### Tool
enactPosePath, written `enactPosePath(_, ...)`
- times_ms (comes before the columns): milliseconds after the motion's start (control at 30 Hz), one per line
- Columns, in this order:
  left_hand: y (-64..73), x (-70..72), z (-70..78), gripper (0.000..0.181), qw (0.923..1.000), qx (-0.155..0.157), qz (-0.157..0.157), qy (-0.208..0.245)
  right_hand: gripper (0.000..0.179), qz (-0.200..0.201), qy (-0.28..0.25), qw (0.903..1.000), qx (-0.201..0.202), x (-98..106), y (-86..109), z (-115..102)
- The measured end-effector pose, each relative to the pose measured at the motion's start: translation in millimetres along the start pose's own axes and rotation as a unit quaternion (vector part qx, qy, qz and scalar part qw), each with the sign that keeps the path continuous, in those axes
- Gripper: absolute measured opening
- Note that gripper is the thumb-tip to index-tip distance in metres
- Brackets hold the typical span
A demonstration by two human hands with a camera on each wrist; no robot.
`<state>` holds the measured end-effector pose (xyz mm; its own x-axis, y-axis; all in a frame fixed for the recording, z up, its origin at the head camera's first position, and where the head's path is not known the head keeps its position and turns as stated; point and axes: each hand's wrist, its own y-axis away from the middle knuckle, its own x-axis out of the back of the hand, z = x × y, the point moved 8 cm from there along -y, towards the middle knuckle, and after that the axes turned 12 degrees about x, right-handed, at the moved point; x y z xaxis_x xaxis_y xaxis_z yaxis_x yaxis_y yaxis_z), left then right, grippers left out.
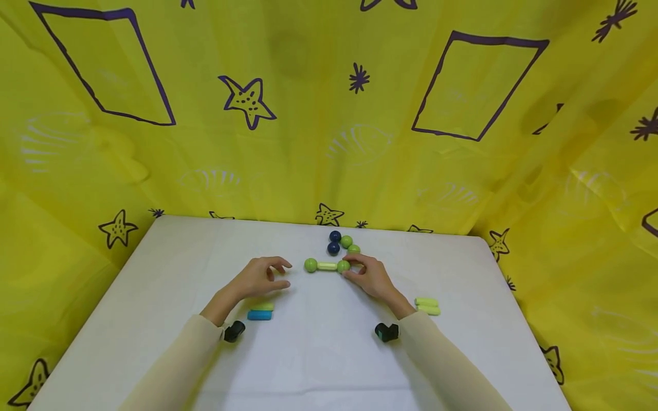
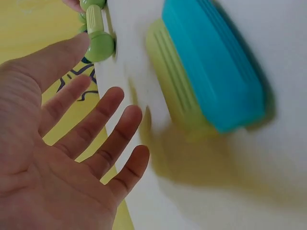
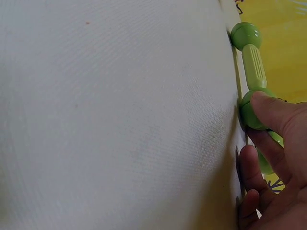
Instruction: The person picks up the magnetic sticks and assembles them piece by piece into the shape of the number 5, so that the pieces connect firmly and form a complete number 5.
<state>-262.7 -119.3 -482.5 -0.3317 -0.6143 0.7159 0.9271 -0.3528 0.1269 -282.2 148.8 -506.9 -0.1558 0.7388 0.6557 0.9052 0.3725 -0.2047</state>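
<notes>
A pale yellow-green rod joins two green balls, the left ball and the right ball, in a dumbbell shape on the white table. My right hand pinches the right ball between thumb and fingers, which the right wrist view also shows. To the left of the dumbbell, my left hand hovers with its fingers spread, holding nothing. Below that hand lie a blue rod and a yellow-green rod, side by side.
Behind the dumbbell sit two dark blue balls and two loose green balls. Two yellow-green rods lie by the right forearm. A yellow patterned curtain surrounds the back and sides of the white table.
</notes>
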Motion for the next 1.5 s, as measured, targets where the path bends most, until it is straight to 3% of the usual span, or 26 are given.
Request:
enactPosePath(500, 33.6, 3.1, -24.2, 0.030, 0.9989, 0.033, -0.034, 0.007, 0.035, -0.005, 0.006, 0.9999, -0.011, -2.6, 1.2, 3.4)
enactPosePath(700, 41.9, 2.3, -25.4, 0.031, 0.9985, 0.019, -0.051, 0.009, 0.036, -0.007, 0.002, 0.9998, -0.019, -2.1, 1.6, 4.7)
enactPosePath(967, 45.5, 0.7, -25.3, 0.024, 0.9981, 0.000, -0.062, 0.004, 0.035, -0.002, 0.000, 1.0000, -0.009, -1.9, 2.2, 3.8)
enactPosePath(1500, 42.0, -2.5, -15.0, 0.014, 0.9983, -0.016, -0.053, -0.021, 0.035, -0.008, 0.001, 1.0000, -0.005, -2.4, -0.3, 3.8)
